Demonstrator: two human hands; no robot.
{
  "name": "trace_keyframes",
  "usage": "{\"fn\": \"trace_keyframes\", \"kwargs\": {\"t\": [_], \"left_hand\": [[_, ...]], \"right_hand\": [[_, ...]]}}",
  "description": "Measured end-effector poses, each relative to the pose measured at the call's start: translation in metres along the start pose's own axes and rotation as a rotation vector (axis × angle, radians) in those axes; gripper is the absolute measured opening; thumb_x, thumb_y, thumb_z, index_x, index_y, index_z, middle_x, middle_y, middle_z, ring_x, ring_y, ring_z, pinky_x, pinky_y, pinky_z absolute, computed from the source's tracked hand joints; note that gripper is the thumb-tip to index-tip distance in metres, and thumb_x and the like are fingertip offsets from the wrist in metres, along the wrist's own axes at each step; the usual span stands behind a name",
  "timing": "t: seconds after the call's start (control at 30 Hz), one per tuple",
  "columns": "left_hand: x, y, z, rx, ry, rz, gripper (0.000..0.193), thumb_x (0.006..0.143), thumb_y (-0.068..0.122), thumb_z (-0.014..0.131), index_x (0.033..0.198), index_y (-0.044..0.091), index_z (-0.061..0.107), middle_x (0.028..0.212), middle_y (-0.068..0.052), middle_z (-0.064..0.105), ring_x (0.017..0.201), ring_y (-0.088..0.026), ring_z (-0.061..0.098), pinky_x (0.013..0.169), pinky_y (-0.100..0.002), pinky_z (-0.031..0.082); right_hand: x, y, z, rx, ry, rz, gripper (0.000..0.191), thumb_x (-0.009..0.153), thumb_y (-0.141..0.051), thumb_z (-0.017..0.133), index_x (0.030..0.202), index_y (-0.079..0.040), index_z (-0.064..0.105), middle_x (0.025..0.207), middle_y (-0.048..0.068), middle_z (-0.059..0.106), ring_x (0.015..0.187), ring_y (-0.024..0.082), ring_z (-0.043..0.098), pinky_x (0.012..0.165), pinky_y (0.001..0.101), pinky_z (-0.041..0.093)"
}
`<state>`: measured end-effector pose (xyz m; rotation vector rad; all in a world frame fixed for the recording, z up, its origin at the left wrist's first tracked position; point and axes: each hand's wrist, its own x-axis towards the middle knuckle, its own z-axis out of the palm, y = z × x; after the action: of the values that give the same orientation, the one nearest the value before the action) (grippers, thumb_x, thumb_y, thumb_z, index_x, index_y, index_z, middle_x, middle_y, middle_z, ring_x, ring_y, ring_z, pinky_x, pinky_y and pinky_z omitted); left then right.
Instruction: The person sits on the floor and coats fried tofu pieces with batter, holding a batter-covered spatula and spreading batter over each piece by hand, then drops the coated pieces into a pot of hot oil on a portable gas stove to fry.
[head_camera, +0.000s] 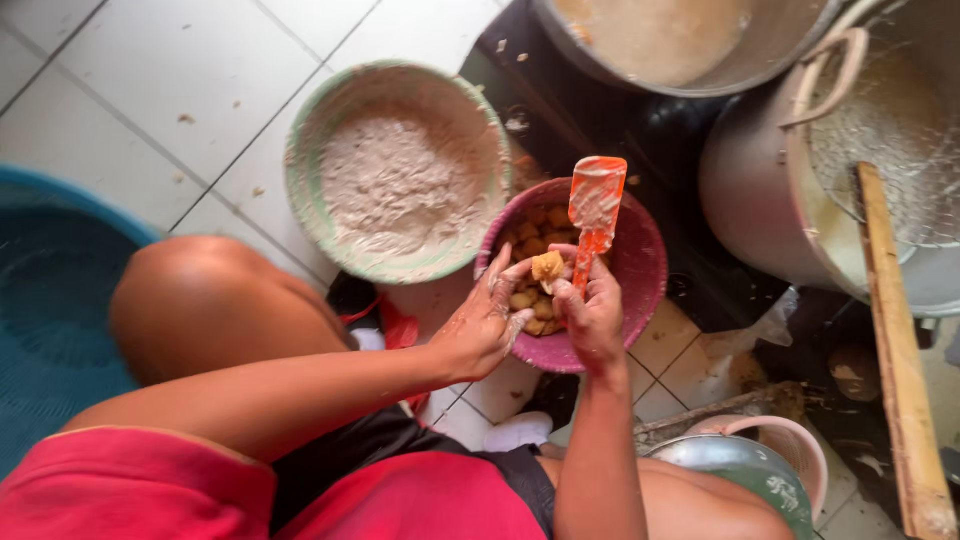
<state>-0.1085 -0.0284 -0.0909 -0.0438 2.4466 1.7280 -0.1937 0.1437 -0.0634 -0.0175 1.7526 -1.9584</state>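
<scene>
White floor tiles (150, 90) lay beneath; left hand (485, 325) pinched 1 golden fried tofu puff (547, 266) steady while right hand (592, 315) gripped an orange plastic spatula (596, 205) for filling

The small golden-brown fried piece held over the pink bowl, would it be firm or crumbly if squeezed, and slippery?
The small golden-brown fried piece looks puffy and rough, so it is probably light and would likely dent or tear under a hard squeeze. The left hand is smeared with pale paste, so grip may be slick. The right hand also holds the orange plastic spatula.

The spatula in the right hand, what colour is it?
Orange, smeared with pale paste; the head view shows the spatula best.
</scene>
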Motion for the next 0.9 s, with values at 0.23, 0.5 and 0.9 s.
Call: {"fn": "trace_keyframes", "kwargs": {"t": [0.23, 0.5, 0.9], "left_hand": [[-0.073, 0.059, -0.038, -0.500, 0.443, 0.080, 0.075, 0.095, 0.001, 0.069, 0.157, 0.012, 0.027, 0.162, -0.019, 0.030, 0.142, -0.030, 0.047, 0.116, -0.043, 0.046], [-0.084, 0.009, -0.056, -0.671, 0.696, -0.269, 0.016, 0.100, 0.006, 0.066, 0.116, 0.003, 0.062, 0.114, -0.010, 0.058, 0.095, -0.016, 0.067, 0.080, -0.029, 0.062], [-0.086, -0.011, -0.030, -0.557, 0.686, -0.397, 0.011, 0.107, 0.007, 0.043, 0.114, 0.005, 0.051, 0.094, -0.005, 0.057, 0.077, -0.012, 0.054, 0.069, -0.028, 0.049]], "right_hand": [[-0.009, -0.039, 0.076, -0.043, -0.399, 0.096, 0.043, 0.092, -0.015, 0.068, 0.131, 0.002, 0.061, 0.111, 0.005, 0.072, 0.101, 0.008, 0.069, 0.089, 0.0242, 0.056], [0.032, -0.002, 0.110, -0.082, -0.560, 0.409, 0.040, 0.097, -0.020, 0.068, 0.132, 0.000, 0.065, 0.086, -0.003, 0.055, 0.070, 0.004, 0.046, 0.059, 0.0208, 0.037], [0.133, 0.167, 0.150, -1.611, -0.609, -0.273, 0.019, 0.100, -0.015, 0.052, 0.106, -0.008, 0.068, 0.088, 0.022, 0.068, 0.077, 0.041, 0.069, 0.066, 0.0537, 0.054]]}}
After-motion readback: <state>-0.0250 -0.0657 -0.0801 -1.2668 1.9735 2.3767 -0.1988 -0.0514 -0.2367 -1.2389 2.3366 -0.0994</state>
